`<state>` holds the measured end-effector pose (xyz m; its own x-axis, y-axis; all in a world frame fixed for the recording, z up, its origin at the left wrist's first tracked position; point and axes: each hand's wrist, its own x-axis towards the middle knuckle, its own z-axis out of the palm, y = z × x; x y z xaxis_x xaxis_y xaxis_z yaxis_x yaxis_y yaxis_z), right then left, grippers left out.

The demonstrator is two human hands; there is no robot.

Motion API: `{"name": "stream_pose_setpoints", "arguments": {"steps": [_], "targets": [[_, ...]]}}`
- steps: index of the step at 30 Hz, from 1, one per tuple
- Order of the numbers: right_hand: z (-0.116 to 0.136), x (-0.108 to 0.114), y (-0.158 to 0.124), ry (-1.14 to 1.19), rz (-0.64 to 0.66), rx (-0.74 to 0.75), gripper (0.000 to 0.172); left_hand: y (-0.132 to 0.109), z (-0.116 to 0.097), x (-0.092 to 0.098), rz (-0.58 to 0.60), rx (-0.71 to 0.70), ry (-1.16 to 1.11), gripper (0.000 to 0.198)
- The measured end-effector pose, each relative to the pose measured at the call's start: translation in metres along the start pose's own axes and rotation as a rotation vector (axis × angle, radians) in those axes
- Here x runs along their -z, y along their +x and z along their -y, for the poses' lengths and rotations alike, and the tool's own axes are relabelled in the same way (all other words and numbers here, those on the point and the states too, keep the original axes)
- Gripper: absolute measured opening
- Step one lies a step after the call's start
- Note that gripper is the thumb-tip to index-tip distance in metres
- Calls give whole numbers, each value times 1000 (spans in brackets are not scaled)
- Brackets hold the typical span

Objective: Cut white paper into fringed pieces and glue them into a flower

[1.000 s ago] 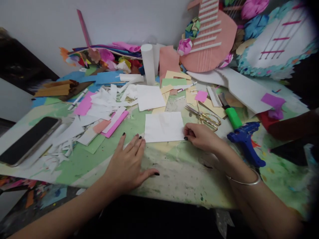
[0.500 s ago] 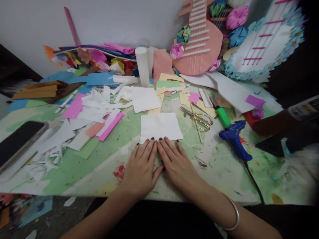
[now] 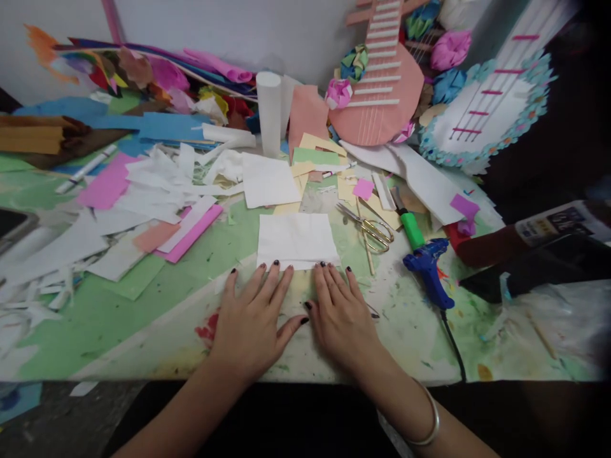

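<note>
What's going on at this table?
A person's left hand and right hand lie palm down, side by side, at the near edge of a white sheet. Neither grips anything. Gold-handled scissors lie to the right of the sheet, a blue glue gun farther right, and white paper scraps to the left.

Pale wall (image 3: pixel 296 38) behind a paint-stained table (image 3: pixel 143 343)

Dark polish (image 3: pixel 304 320) is worn on nails of the left hand (image 3: pixel 251 324) and right hand (image 3: pixel 346 318). At five o'clock, a thin, silver-coloured bangle (image 3: pixel 436 416) is worn; at six, black clothing (image 3: pixel 296 423).
</note>
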<state>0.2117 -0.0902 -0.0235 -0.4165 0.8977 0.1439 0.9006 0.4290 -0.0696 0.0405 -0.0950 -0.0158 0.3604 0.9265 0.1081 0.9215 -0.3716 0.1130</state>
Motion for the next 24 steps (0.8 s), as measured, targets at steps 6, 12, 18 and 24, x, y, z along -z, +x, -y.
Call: {"name": "stream_pose_setpoints", "arguments": {"steps": [6,12,18,24], "targets": [[-8,4,-7,21,-7,-85,60,-4,-1,2,-6,50,-22,65],[-7,3,-9,7,-22,-176,63,-9,5,2,-43,54,-8,67],[-7,2,-9,-10,-62,-201,64,-10,10,2,-82,73,32,75],[-6,0,-8,-32,-89,-213,62,-15,23,3,-160,84,45,72]]}}
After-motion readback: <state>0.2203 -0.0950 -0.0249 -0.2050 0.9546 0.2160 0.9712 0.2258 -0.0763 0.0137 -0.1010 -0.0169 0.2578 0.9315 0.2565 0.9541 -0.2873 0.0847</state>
